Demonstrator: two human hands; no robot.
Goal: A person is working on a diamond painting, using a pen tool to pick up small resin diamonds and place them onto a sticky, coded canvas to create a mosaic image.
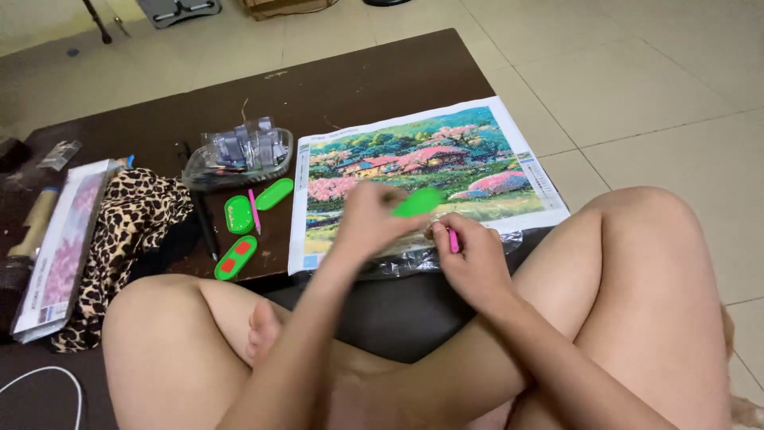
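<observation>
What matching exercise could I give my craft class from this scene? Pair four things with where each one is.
Things:
1. green tray
2. pink pen
3. leopard-print cloth
4. clear dish of small packets

Places:
A. on the dark table, left of the three loose green trays
B. in the left hand, above the landscape canvas
C. on the dark table, just beyond the canvas's upper left corner
D. in the right hand, at the canvas's near edge

Pairs: 1-B, 2-D, 3-A, 4-C
</observation>
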